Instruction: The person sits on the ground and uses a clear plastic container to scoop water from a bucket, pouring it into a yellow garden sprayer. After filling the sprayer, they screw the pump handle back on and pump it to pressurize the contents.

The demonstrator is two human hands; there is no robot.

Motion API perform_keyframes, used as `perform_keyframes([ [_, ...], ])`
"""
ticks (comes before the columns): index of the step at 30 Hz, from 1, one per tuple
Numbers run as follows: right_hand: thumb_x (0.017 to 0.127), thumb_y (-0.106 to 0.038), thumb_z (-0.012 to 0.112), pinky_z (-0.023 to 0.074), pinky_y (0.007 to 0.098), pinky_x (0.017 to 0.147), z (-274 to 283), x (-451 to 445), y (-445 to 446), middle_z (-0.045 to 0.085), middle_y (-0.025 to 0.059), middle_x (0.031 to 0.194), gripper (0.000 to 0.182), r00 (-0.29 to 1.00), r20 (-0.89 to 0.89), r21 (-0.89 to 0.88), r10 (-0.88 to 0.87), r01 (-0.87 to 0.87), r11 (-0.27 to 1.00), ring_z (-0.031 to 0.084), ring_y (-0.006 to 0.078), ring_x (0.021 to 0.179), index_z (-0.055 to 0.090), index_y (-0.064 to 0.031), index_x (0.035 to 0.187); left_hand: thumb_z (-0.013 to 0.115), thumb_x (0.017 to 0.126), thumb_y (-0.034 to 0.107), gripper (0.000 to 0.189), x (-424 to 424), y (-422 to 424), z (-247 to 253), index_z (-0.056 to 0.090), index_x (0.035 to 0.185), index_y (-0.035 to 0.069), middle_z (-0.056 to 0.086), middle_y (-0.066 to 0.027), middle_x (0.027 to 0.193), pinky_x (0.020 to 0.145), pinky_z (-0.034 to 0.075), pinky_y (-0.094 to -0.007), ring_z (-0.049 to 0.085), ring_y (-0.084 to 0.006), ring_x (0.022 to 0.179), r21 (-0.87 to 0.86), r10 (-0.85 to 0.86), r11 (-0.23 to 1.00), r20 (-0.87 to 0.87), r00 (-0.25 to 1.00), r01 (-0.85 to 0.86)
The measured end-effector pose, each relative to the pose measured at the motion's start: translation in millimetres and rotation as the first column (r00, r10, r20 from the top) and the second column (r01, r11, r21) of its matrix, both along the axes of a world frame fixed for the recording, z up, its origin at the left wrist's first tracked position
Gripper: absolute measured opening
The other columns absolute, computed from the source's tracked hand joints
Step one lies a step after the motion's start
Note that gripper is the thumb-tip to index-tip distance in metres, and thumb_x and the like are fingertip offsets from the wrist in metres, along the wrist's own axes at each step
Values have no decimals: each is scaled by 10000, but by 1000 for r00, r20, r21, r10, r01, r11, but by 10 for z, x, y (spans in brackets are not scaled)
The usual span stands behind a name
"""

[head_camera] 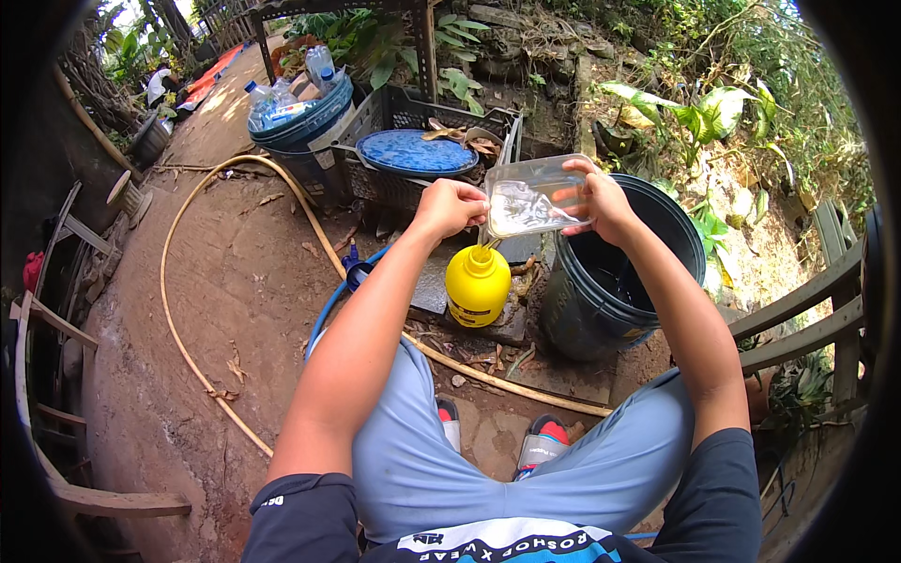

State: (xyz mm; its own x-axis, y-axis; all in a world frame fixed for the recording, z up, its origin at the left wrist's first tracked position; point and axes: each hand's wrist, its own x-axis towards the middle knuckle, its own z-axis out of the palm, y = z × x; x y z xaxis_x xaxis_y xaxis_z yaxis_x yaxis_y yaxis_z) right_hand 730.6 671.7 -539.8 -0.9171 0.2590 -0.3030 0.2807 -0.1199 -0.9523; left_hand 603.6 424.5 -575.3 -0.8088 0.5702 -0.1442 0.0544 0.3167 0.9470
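My right hand (598, 200) grips the right end of a clear plastic tub (528, 197), its fingers showing through the wall. At the tub's left edge, my left hand (454, 206) pinches the rim between thumb and fingers. The tub is tilted, and water (489, 241) runs from its lower left corner to the mouth of a yellow plastic bottle (479, 285). That bottle stands upright and uncapped on wet paving below my hands. Beside it, under my right forearm, is a dark plastic bucket (584, 302) with something dark inside.
A tan hose (169, 281) loops over the dirt ground, with a blue hose (324, 317) and a dark blue plastic piece (357, 274) nearby. Behind stand a black crate (401, 105) with a blue lid (415, 153) and a bucket (303, 134) of plastic bottles. Wooden chairs flank me.
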Motion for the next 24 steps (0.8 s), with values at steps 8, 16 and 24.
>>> perform_keyframes([
  [8, 928, -126, 310, 603, 514, 660, 2, -1, -3, 606, 158, 1093, 441, 1000, -27, -6, 7, -8, 1000, 700, 312, 881, 500, -242, 1309, 724, 892, 40, 148, 3, -22, 24, 739, 1024, -25, 742, -68, 863, 691, 563, -248, 677, -96, 729, -25, -19, 999, -6, 1000, 19],
  [16, 920, -125, 307, 606, 519, 659, 30, 6, -35, 595, 160, 1094, 447, 997, -70, 7, 20, -20, 1000, 717, 312, 880, 497, -241, 1308, 727, 890, 43, 148, 25, -37, 36, 741, 1022, -25, 744, -64, 855, 693, 560, -244, 673, -89, 721, -20, -11, 1000, -14, 1000, 11],
  [24, 901, -123, 320, 608, 518, 641, 84, 29, -100, 583, 166, 1105, 467, 994, -108, 64, 23, -16, 998, 712, 311, 877, 486, -230, 1324, 725, 893, 41, 138, 6, -27, 4, 743, 1015, -22, 744, -63, 859, 699, 567, -244, 676, -90, 723, -17, -8, 1000, -19, 1000, 7],
])
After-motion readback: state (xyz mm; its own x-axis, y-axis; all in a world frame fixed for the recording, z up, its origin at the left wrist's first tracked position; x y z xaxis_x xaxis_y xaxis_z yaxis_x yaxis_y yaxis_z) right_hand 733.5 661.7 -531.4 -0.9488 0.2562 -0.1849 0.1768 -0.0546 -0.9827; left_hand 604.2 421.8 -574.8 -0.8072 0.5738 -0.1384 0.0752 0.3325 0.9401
